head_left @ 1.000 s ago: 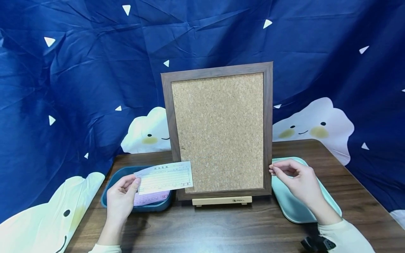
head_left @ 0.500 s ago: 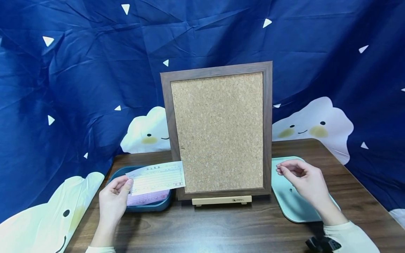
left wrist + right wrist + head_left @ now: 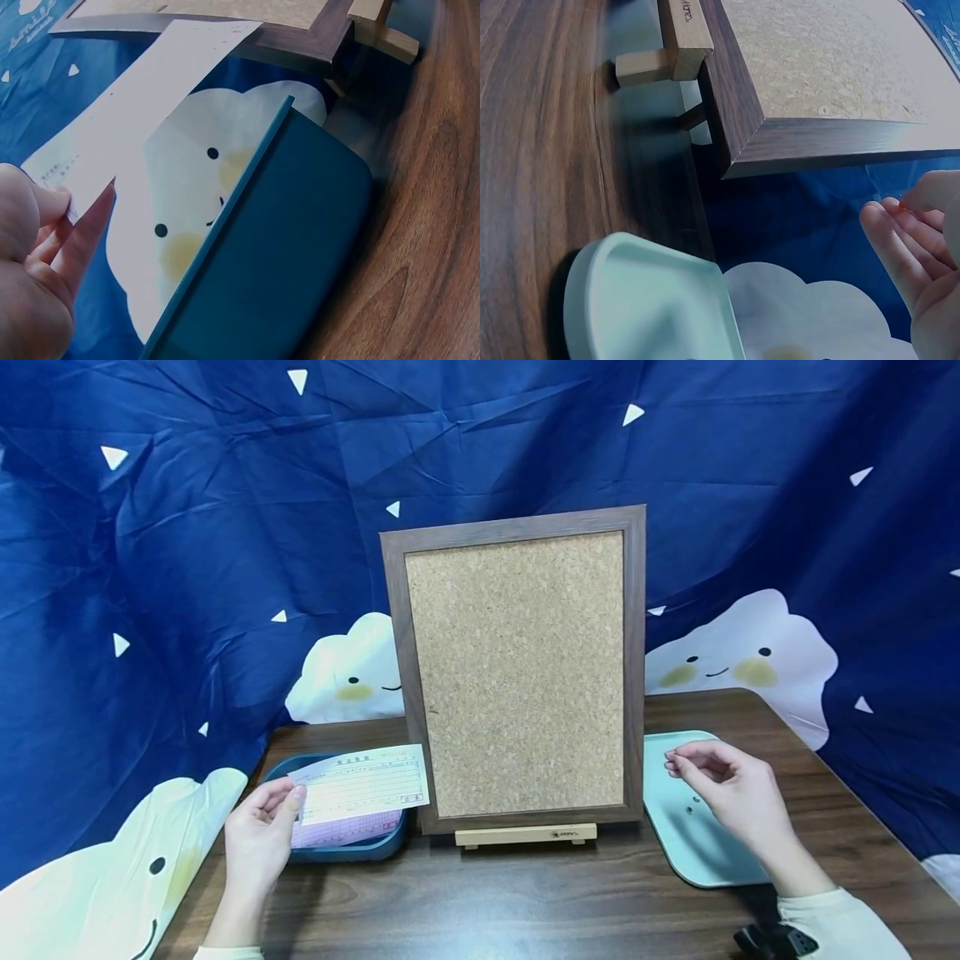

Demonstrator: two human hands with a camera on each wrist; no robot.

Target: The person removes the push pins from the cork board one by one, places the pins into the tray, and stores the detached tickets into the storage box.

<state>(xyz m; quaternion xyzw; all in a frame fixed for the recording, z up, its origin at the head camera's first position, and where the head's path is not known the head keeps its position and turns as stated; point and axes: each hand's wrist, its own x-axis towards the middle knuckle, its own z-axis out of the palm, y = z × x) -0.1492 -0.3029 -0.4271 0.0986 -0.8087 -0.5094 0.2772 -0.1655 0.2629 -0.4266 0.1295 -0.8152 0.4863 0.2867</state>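
Between thumb and fingers, my left hand [image 3: 258, 839] pinches a pale printed paper slip [image 3: 363, 785] by its left end. The slip sticks out to the right, over the blue tray [image 3: 375, 852], and its tip overlaps the lower left of the framed corkboard [image 3: 525, 668]. Pink gridded paper [image 3: 348, 832] shows in that tray, partly covered by the slip. Over the mint-green tray [image 3: 712, 864], my right hand [image 3: 742, 793] has thumb and fingers pinched together. In the right wrist view a tiny reddish thing [image 3: 903, 205] shows at its fingertips; its kind I cannot tell.
A light wooden stand [image 3: 525, 837] holds the corkboard upright on the brown wooden table [image 3: 480, 902]. Small dark bits [image 3: 690, 810] lie in the mint-green tray. A blue cloth [image 3: 510, 435] printed with clouds hangs behind everything.
My left hand has drawn the slip leftward, so less of it overlaps the corkboard. My right hand has moved right, away from the board's frame, uncovering the small bits in the mint-green tray.
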